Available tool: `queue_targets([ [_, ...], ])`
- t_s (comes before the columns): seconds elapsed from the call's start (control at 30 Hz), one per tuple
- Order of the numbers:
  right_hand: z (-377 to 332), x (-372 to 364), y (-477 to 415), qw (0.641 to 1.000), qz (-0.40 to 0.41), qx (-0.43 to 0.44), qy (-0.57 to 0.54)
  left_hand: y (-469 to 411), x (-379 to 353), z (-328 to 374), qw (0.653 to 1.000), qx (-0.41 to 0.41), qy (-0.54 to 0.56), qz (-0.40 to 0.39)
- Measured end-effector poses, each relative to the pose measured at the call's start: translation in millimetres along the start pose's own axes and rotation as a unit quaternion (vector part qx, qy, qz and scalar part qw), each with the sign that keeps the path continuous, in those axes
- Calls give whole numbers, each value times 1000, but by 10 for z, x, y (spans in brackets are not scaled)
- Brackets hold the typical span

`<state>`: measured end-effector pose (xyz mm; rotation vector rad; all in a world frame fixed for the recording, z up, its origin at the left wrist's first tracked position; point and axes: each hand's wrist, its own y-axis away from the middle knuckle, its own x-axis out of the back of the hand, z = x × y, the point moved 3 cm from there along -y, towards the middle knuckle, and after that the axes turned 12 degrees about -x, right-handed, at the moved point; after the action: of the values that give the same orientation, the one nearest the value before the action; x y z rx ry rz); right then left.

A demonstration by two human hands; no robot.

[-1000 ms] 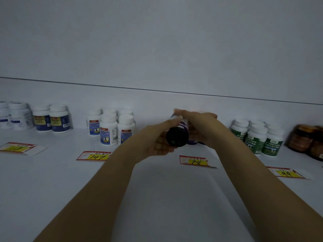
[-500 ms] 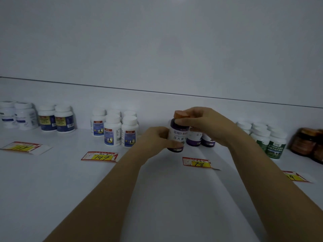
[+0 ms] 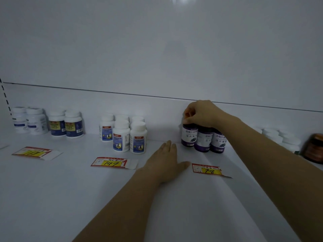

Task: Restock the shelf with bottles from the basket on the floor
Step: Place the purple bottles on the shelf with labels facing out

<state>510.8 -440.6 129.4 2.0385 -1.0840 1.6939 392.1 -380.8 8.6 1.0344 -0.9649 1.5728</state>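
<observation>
Three dark purple bottles with white labels stand in a row on the white shelf (image 3: 52, 198). My right hand (image 3: 201, 113) grips the cap of the leftmost purple bottle (image 3: 189, 136), which stands upright on the shelf beside the other two purple bottles (image 3: 210, 140). My left hand (image 3: 165, 163) rests flat on the shelf with fingers spread, holding nothing, just left of and in front of those bottles. The basket is out of view.
White bottles with blue labels (image 3: 129, 135) stand in a group at centre left, more white bottles (image 3: 49, 122) at far left. White-capped green-labelled bottles (image 3: 283, 137) and a brown jar (image 3: 314, 149) stand at right. Price tags (image 3: 111, 162) lie along the shelf front.
The purple bottle was held by both hands above the shelf; now it stands beside the other two. My left hand has let go and dropped flat onto the shelf.
</observation>
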Motion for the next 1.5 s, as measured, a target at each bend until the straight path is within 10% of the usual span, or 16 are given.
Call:
queue_targets([
  [0.7, 432, -54, -24, 986, 0, -71, 150, -62, -113, -62, 994, 0, -88, -71],
  [1.07, 452, 122, 120, 996, 74, -38, 19, -46, -84, -38, 995, -2, -72, -63],
  [1.5, 107, 188, 514, 985, 67, -4, -162, -21, 199, 166, 965, -47, 201, 161],
])
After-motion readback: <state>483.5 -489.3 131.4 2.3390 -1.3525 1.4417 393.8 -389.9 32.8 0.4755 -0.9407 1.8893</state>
